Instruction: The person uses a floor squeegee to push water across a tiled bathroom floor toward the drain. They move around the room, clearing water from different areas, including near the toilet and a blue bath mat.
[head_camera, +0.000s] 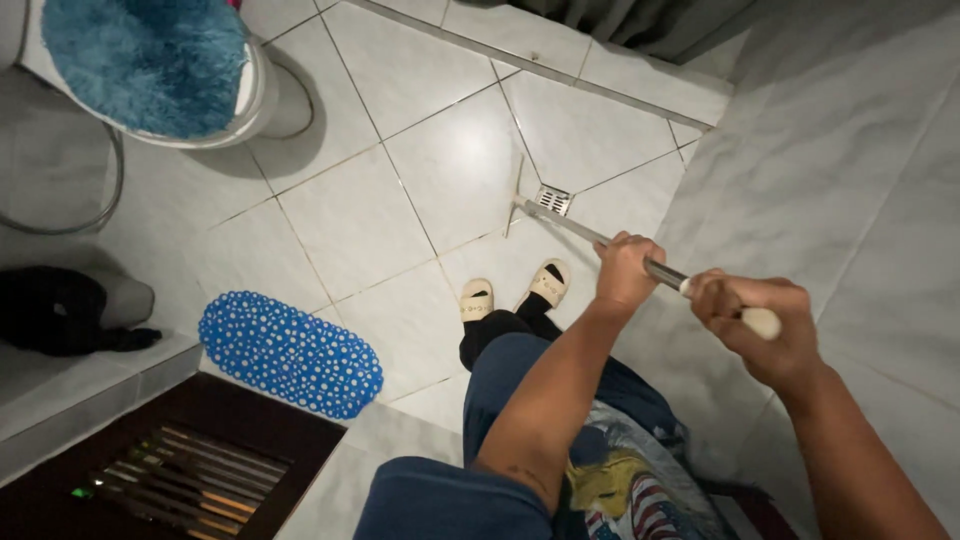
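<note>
Right hand: fingers curled tight round the pale grip end of a floor squeegee; the cream tip of the handle pokes out just past the knuckles. Fingertips hidden under the hand. Left hand: fingers wrapped shut round the metal shaft further down; only the back of the hand shows, so the fingertips cannot be seen.

The shaft runs down and away from both hands to the thin blade, which stands on the white tiled floor right beside the square floor drain. Whether the blade edge touches the drain grate is hard to tell.

Below the hands: two feet in cream slippers on the tiles, dark trouser legs, a printed shirt cut off at the bottom edge.

Further out: a blue dotted bath mat lies at the floor's step edge, its lower end overhanging a dark wooden threshold with a slatted grille. Toilet at upper left with a shaggy blue lid cover, partly cut off. Dark bundle of cloth at left edge, unclear what.
</note>
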